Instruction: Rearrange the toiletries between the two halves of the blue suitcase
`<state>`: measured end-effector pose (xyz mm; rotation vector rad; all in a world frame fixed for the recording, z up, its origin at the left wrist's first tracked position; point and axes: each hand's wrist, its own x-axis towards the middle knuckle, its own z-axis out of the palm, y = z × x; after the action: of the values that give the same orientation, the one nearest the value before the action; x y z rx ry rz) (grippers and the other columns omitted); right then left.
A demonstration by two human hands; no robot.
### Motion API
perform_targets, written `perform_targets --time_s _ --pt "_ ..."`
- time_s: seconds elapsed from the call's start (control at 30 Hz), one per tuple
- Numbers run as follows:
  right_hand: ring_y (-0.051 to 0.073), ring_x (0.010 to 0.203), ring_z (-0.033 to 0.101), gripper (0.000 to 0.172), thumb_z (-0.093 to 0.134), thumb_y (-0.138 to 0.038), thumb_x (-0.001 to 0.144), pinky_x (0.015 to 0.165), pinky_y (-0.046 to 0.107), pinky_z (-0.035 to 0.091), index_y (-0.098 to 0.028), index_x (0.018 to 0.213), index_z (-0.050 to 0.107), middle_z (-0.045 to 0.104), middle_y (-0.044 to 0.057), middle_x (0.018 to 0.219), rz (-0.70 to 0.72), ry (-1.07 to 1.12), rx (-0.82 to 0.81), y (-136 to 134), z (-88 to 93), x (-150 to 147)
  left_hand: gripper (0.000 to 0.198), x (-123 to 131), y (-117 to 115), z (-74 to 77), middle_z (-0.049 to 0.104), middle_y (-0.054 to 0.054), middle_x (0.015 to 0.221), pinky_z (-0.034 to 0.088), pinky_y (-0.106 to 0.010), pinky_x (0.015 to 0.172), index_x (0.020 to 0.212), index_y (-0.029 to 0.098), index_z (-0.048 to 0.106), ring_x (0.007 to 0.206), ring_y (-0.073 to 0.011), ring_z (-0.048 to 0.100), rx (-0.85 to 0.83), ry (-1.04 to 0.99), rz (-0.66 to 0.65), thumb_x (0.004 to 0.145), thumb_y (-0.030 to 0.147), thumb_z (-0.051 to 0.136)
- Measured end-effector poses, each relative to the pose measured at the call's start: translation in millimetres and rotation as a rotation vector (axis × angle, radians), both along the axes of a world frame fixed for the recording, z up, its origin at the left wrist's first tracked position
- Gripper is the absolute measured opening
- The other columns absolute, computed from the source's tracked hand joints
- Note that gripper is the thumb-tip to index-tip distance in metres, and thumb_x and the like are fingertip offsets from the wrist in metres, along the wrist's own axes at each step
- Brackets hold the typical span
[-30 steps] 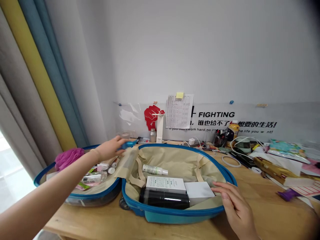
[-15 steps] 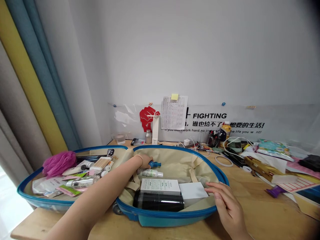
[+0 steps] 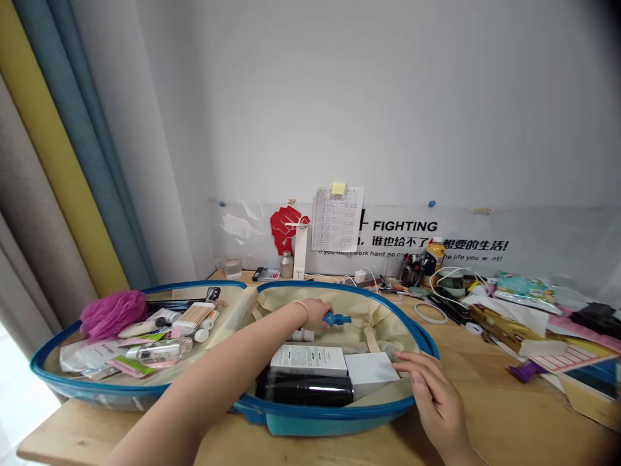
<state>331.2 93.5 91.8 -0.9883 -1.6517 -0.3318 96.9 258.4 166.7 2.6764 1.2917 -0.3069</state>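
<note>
My left hand [image 3: 319, 314] is inside the right half of an open blue-rimmed suitcase [image 3: 334, 424], closed on a blue nozzle-topped item [image 3: 338, 319]. The rest of that item is hidden by my fingers. Below my left wrist lies a white bottle [image 3: 303, 335], partly covered. Nearer the front are a printed white box [image 3: 308, 360], a plain white box [image 3: 371, 369] and a glossy black cylinder [image 3: 305, 390]. My right hand [image 3: 434, 395] is open at the suitcase's right rim, its fingertips beside the plain white box.
The suitcase's left half holds a pink bath puff [image 3: 114, 315], cotton swabs [image 3: 195, 314], a clear bottle [image 3: 162, 349] and several packets. On the wooden table [image 3: 485, 401], a tape roll [image 3: 430, 313], an orange-labelled bottle [image 3: 434, 255] and papers lie to the right. A wall stands behind.
My left hand has moved right within the suitcase half, carrying the blue nozzle-topped item. My right hand stays at the right rim.
</note>
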Motion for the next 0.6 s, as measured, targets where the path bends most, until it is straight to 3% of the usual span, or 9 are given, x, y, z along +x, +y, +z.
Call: perform_targets --time_s 0.13,0.3,0.47,0.6 --pt "0.021 0.082 0.070 0.032 0.045 -0.030 0.097 0.077 0.039 0.055 -0.024 0.080 0.072 0.074 0.006 0.088 -0.006 -0.004 0.003 -0.6 1.4 -1.5 0.033 42.8 -7.0 -14.9 0.056 -0.009 0.132 0.052 -0.042 0.096 0.123 0.025 0.058 0.114 -0.0218 0.058 -0.022 0.007 0.010 0.093 0.039 0.059" --pt "0.021 0.083 0.070 0.033 0.044 -0.030 0.097 0.078 0.039 0.054 -0.024 0.080 0.072 0.074 0.006 0.088 -0.020 -0.017 0.008 -0.6 2.3 -2.5 0.039 51.4 -11.8 -23.6 0.057 -0.010 0.130 0.053 -0.046 0.092 0.126 0.020 0.056 0.111 -0.0228 0.060 -0.091 0.023 0.047 0.092 0.038 0.060" --pt "0.020 0.083 0.069 0.033 0.044 -0.031 0.098 0.079 0.039 0.054 -0.024 0.081 0.072 0.073 0.005 0.088 -0.010 -0.003 -0.002 -0.7 0.9 -3.2 0.032 39.8 -16.6 -13.8 0.058 -0.008 0.128 0.055 -0.038 0.088 0.122 0.025 0.058 0.107 -0.0202 0.061 -0.165 -0.009 0.053 0.093 0.037 0.060" --pt "0.021 0.084 0.069 0.032 0.045 -0.031 0.097 0.080 0.038 0.054 -0.025 0.081 0.073 0.073 0.005 0.090 0.006 -0.002 -0.011 -0.2 1.5 -2.9 0.041 19.3 -15.4 8.6 0.060 -0.009 0.124 0.057 -0.042 0.085 0.127 0.017 0.055 0.101 -0.0206 0.063 -0.166 -0.099 0.026 0.093 0.040 0.059"
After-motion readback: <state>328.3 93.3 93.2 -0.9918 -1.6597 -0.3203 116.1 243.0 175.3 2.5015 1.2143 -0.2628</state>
